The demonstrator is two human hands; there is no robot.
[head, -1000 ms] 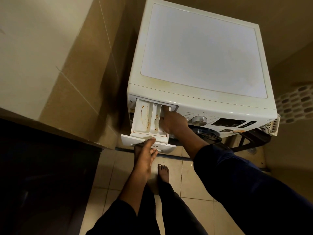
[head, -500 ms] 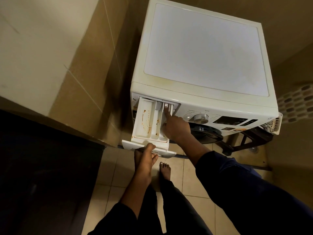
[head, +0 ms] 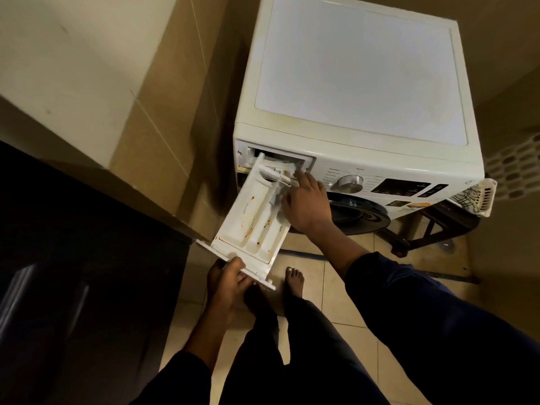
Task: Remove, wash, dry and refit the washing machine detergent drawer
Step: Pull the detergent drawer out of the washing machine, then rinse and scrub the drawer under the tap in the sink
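Supporting the drawer (head: 254,220) by its front panel, the left grip (head: 226,280) pinches that panel at lower centre, thumb on top, likely to bear the weight as the drawer hangs tilted, almost clear of the washing machine (head: 350,68). The right grip (head: 306,206), fingers spread, touches the drawer's rear end at the slot (head: 306,160), probably to work a release catch. That catch is hidden; the rear compartments are blurred.
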